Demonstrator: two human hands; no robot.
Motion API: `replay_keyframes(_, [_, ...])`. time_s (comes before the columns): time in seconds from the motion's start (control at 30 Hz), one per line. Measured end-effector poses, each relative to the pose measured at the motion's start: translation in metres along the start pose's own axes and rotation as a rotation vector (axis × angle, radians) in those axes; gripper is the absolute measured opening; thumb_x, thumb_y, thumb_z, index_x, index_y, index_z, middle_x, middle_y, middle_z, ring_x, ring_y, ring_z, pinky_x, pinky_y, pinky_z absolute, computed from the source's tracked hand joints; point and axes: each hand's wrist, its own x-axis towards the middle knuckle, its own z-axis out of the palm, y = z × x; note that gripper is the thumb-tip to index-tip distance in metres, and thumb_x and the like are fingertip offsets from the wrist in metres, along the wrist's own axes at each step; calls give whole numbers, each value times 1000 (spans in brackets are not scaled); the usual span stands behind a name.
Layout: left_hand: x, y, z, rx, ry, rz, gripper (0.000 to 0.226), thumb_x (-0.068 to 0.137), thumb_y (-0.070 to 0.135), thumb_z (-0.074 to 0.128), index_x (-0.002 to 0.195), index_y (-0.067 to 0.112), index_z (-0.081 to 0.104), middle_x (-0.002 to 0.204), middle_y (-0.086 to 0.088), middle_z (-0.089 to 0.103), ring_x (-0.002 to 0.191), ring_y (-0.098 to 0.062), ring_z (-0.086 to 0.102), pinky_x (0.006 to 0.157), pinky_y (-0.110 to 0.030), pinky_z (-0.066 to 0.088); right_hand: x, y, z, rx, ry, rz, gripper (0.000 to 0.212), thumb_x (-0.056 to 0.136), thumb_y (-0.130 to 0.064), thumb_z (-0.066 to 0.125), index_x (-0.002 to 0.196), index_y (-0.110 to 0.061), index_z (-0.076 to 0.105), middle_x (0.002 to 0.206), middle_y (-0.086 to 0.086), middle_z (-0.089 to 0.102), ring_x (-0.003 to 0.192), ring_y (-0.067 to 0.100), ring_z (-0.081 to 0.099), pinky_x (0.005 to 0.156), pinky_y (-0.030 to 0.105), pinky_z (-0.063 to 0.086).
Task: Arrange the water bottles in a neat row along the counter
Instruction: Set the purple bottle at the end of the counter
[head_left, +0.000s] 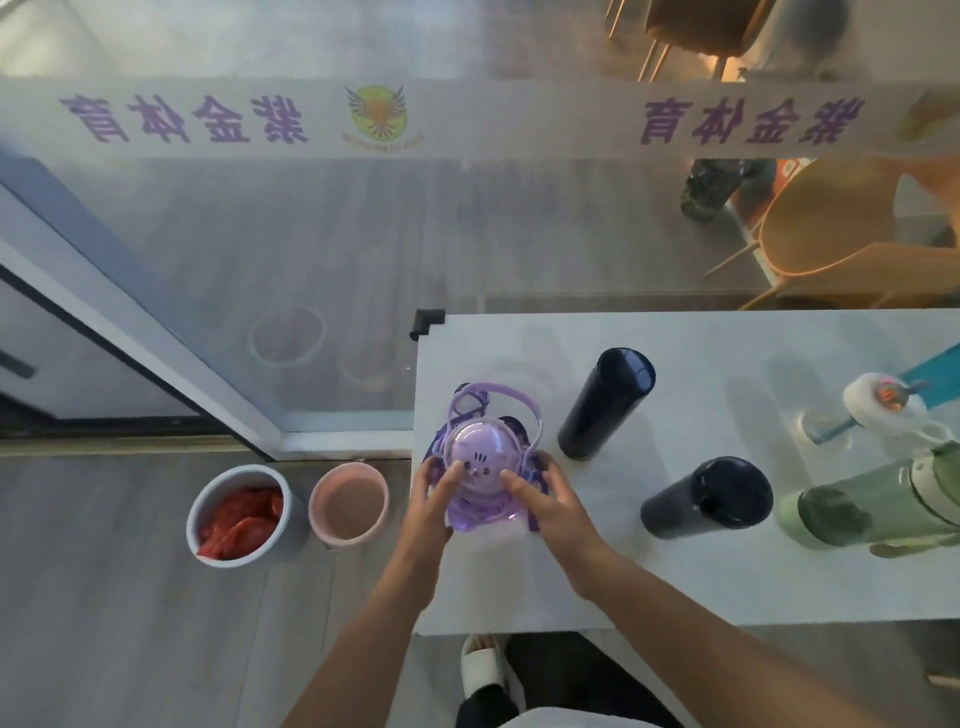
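Note:
A clear purple bottle (480, 457) with a domed cartoon lid and a loop handle stands upright near the left end of the white counter (675, 582). My left hand (434, 499) presses its left side and my right hand (548, 501) its right side, so both hold it. Two dark navy bottles stand to the right, one further back (605, 402) and one nearer (709, 496). A green bottle (878, 504) and a clear bottle with a white lid (883, 405) stand at the right edge.
On the floor left of the counter sit a grey bin (200, 512) with red contents and a pink bin (348, 501). A glass wall with a printed band runs behind the counter. A black corner guard (427, 319) caps the counter's far left corner. My white shoe (480, 670) shows below.

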Motion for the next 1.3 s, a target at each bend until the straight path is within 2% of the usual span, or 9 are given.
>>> replay_keyframes(0.17, [6,-7,3,-58,59,-19,72,68,63,70,133,41,50,125,13,63,114,-5,60,104,-47,45,19,11,2,28,-72,-11,73,69,-69,70,134,-49,45,136,-12,53,123,14,53,106,44,45])
replay_keyframes(0.23, [8,-5,5,-55,47,-14,71,68,60,72,133,41,51,125,12,64,110,-2,63,98,-42,49,25,16,2,34,-80,-28,71,70,-67,70,134,-49,46,140,-11,50,125,14,52,105,42,46])
replay_keyframes(0.33, [18,1,7,-58,81,1,63,71,50,71,131,39,54,118,11,68,99,2,67,84,-31,52,39,12,5,60,-57,-61,62,73,-61,72,130,-47,52,135,-9,55,120,12,57,96,32,51])
replay_keyframes(0.43, [36,12,5,-53,107,-4,67,67,55,75,129,39,56,117,9,69,102,-4,67,96,-42,51,55,-3,10,97,-64,-112,47,79,-51,71,124,-46,58,124,-10,64,114,13,62,90,28,53])
replay_keyframes(0.53, [60,28,2,-25,79,-3,64,68,59,72,128,41,57,122,6,67,108,-7,65,99,-45,49,75,-23,14,163,-62,-142,33,85,-41,70,117,-43,63,115,-10,70,110,17,65,93,36,53])
replay_keyframes(0.67, [96,53,-1,-18,49,0,57,75,55,71,128,40,57,122,11,67,104,-1,66,96,-40,50,108,-46,20,218,-35,-138,27,85,-45,70,111,-46,65,114,-9,69,110,22,65,97,45,53])
replay_keyframes(0.93, [143,95,4,21,57,25,31,88,48,63,118,38,63,113,12,69,104,-7,66,81,-34,53,161,-77,26,253,13,-159,38,82,-45,72,116,-31,66,117,1,67,108,25,65,91,44,56])
replay_keyframes(1.1, [159,103,3,49,46,19,36,84,55,65,118,42,62,118,16,67,113,-8,63,93,-42,51,178,-82,29,276,43,-146,47,76,-50,74,117,-29,65,119,5,66,108,27,66,90,45,57])
replay_keyframes(1.3, [163,109,-3,68,-2,19,43,83,53,66,123,36,62,119,13,66,115,-10,61,93,-43,52,182,-80,32,305,79,-152,45,77,-50,74,117,-31,63,118,4,64,107,26,64,88,46,57])
